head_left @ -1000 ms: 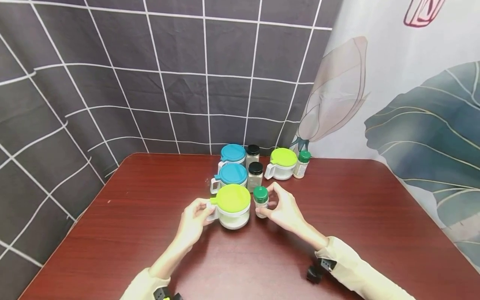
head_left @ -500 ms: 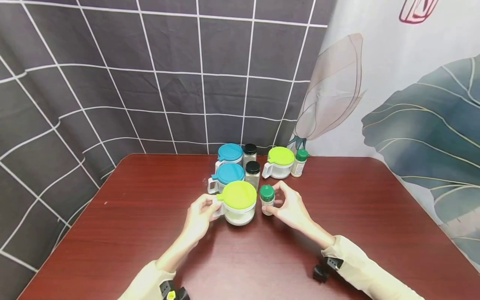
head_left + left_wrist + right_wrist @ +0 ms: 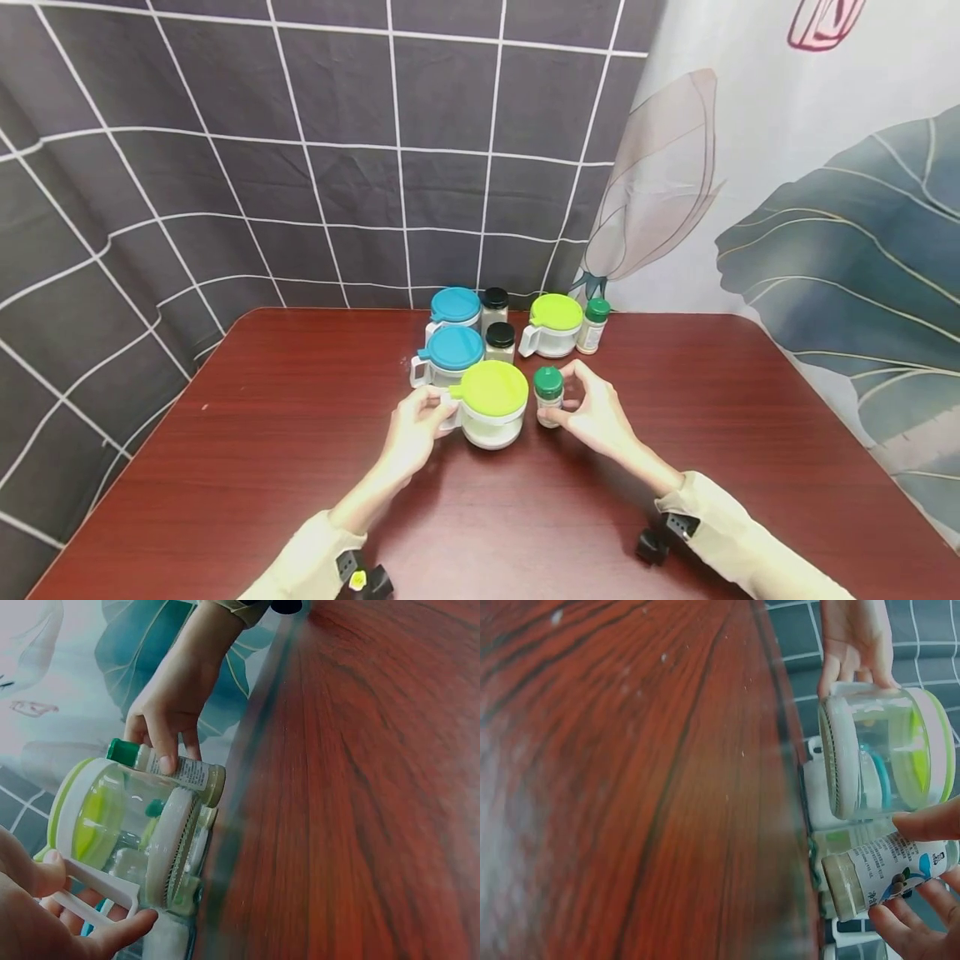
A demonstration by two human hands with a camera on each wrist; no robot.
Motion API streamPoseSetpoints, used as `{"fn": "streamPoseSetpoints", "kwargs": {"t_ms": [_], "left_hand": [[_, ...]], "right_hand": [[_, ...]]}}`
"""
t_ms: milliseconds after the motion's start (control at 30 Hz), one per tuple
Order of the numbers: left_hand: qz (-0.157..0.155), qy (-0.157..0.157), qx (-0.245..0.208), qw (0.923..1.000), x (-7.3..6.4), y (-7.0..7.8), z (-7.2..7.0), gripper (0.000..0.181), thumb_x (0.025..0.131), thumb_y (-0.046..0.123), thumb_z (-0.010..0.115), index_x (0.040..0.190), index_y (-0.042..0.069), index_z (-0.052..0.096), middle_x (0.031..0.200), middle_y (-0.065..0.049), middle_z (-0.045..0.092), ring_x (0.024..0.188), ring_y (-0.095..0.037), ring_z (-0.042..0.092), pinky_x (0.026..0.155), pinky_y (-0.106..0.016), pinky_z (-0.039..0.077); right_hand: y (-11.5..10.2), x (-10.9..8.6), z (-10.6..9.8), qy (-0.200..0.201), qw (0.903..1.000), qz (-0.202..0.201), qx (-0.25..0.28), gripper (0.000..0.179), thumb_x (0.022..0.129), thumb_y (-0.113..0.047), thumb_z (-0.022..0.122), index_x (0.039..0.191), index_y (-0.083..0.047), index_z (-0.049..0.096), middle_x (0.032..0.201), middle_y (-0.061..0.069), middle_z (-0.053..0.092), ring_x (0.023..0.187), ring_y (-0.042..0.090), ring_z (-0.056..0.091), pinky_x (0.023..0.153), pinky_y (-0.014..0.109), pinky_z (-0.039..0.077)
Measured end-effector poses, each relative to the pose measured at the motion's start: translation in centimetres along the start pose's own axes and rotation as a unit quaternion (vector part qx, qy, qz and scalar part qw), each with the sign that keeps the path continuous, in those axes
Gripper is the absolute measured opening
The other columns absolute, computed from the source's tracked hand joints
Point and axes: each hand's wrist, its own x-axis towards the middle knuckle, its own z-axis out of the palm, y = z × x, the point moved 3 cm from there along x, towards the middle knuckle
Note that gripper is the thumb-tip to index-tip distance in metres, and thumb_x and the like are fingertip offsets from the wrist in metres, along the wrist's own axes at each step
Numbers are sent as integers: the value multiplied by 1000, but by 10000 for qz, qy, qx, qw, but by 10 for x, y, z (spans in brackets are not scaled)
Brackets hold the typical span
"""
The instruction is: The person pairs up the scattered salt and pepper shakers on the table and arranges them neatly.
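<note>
My left hand (image 3: 414, 429) pinches the white handle of a clear seasoning jar (image 3: 493, 404) with a lime-green lid. In the left wrist view the thumb and fingers lie around that handle (image 3: 105, 881). To its right, my right hand (image 3: 596, 414) grips a small spice bottle (image 3: 549, 396) with a green cap between thumb and fingers. Its printed label (image 3: 896, 870) shows in the right wrist view, with a pale powder at the bottom. Jar and bottle stand side by side, close together; whether they touch the table I cannot tell.
Behind them stand two blue-lidded jars (image 3: 453, 348) with handles and two black-capped bottles (image 3: 500, 342). Farther right are another lime-lidded jar (image 3: 553, 325) and another green-capped bottle (image 3: 593, 325). All are on the red-brown table (image 3: 300, 400), backed by a gridded curtain (image 3: 337, 167).
Both hands have moved to the right, carrying the lime-lidded jar and the green-capped bottle along. The head view has shifted slightly. The containers behind keep their arrangement.
</note>
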Motion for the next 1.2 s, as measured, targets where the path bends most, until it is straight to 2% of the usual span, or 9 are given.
{"fn": "streamPoseSetpoints", "kwargs": {"t_ms": [333,600,767,1200], "left_hand": [[31,-125,-42,9999,2,2,17,18,92,3,60,103,-11,57,104,-27,65,91,-22,65,80,-43,58],[38,-135,-84,9999,9,-2,27,18,91,3,60,103,-11,57,102,-27,65,89,-20,64,80,-43,57],[11,-120,-79,9999,12,-4,34,19,91,4,60,103,-10,58,102,-26,65,89,-20,65,80,-41,58],[274,12,-53,9996,15,-3,50,23,92,6,60,108,-10,57,107,-29,66,97,-31,67,79,-41,58]], "right_hand": [[6,-3,-14,205,9996,67,-206,42,70,-7,83,102,-9,56,98,11,69,86,21,68,74,29,59],[11,-6,-21,376,9984,17,-413,41,69,-4,83,101,-8,56,95,10,70,84,11,65,73,27,59],[15,-5,-29,425,9980,32,-458,41,70,-4,82,101,-8,56,95,10,70,84,11,65,73,29,59],[27,-1,-41,574,9974,87,-416,42,70,-2,81,102,-5,55,97,13,68,82,4,63,76,32,59]]}}
